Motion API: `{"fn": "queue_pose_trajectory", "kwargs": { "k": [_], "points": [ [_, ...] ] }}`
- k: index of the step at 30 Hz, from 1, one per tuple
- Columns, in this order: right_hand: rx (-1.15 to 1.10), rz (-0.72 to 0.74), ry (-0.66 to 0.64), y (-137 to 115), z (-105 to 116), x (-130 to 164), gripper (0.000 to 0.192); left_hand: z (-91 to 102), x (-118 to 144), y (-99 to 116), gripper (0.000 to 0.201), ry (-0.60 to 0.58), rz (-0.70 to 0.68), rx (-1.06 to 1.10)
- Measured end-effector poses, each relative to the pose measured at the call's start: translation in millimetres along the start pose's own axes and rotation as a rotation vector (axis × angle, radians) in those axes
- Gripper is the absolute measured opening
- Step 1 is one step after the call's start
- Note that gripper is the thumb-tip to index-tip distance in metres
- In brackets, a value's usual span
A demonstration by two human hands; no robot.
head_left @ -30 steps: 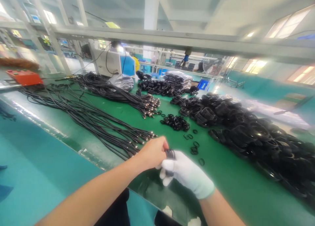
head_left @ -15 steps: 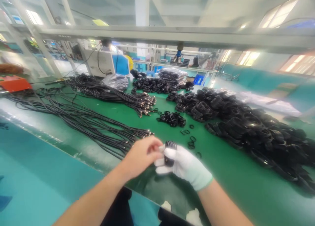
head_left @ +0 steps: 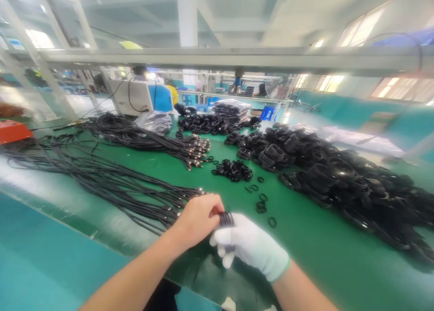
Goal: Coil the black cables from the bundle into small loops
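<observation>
A small coil of black cable (head_left: 226, 219) sits in the grip of my right hand (head_left: 252, 245), which wears a white glove with a pale green cuff. Gloved fingers wrap round the coil and cover its lower part. My bare left hand (head_left: 200, 218) is closed, its fingertips pinched at the coil's upper left side. Whether a small ring is also between those fingertips is hidden. Just beyond the hands lie loose black rings (head_left: 263, 197) and a heap of small black rings (head_left: 233, 170) on the green table top (head_left: 298, 243).
Long straight black cables (head_left: 118, 180) stretch to the left, and a second bundle with metal ends (head_left: 162, 143) lies behind them. A large pile of coiled cables (head_left: 325, 177) fills the right side. Further back stand a white and blue machine (head_left: 135, 96) and a clear plastic bag (head_left: 154, 122).
The coil has tilted and sunk lower in the gloved hand, whose fingers have curled further round it. My left fingertips have come onto the coil. The view has shifted slightly.
</observation>
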State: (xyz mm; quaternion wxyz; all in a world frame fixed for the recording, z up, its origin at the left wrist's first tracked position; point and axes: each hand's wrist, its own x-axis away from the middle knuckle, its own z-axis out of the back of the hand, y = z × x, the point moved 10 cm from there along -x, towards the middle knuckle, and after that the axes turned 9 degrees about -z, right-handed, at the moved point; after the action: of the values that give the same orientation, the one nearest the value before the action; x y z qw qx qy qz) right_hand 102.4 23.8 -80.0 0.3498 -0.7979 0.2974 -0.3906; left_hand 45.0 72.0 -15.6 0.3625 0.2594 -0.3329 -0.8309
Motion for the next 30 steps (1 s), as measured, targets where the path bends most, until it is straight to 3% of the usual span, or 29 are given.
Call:
{"fn": "queue_pose_trajectory", "kwargs": {
  "k": [2, 4, 6, 8, 12, 15, 17, 20, 24, 26, 28, 30],
  "points": [
    [-0.034, -0.008, -0.049, -4.1, -5.6, 6.7, 0.030, -7.0, -12.3, -0.6, 0.019, -0.197, -0.028, 0.175],
    [-0.076, -0.030, -0.159, -6.8, -18.3, 13.3, 0.037, -12.1, -32.4, -0.9, 0.021, -0.290, -0.065, 0.232],
    [-0.114, -0.063, -0.266, -7.4, -30.5, 18.0, 0.043, -22.0, -59.1, 0.8, 0.016, -0.274, -0.124, 0.129],
    [-0.151, -0.073, -0.318, -8.5, -35.9, 20.0, 0.046, -45.8, -83.0, 7.6, 0.012, -0.256, -0.189, 0.017],
    [-0.180, -0.068, -0.309, -8.7, -32.2, 19.8, 0.046, -105.3, -109.0, 23.4, 0.008, -0.276, -0.271, -0.061],
    [-0.167, -0.066, -0.286, -8.3, -27.3, 20.5, 0.045, -127.7, -115.5, 26.2, 0.008, -0.305, -0.283, -0.068],
    [-0.158, -0.056, -0.277, -9.8, -25.3, 21.5, 0.046, -122.2, -118.4, 22.4, 0.008, -0.283, -0.261, -0.047],
    [-0.154, 0.025, -0.175, -19.2, -13.5, 21.5, 0.045, -87.3, -115.0, 10.3, 0.007, -0.189, -0.181, 0.019],
    [-0.133, 0.313, 0.336, -44.6, 40.3, 29.1, 0.035, -41.8, -76.8, -3.2, 0.019, -0.110, -0.037, 0.206],
    [-0.097, 0.392, 0.519, -49.3, 56.6, 31.9, 0.036, -39.3, -49.1, -8.1, 0.022, -0.094, 0.072, 0.485],
    [-0.065, 0.383, 0.582, -45.9, 60.5, 25.1, 0.043, -46.7, -25.2, -12.7, 0.023, -0.054, 0.178, 0.767],
    [-0.042, 0.349, 0.612, -39.2, 59.8, 18.1, 0.049, -51.0, -10.2, -20.0, 0.025, 0.028, 0.229, 0.833]
  ]
}}
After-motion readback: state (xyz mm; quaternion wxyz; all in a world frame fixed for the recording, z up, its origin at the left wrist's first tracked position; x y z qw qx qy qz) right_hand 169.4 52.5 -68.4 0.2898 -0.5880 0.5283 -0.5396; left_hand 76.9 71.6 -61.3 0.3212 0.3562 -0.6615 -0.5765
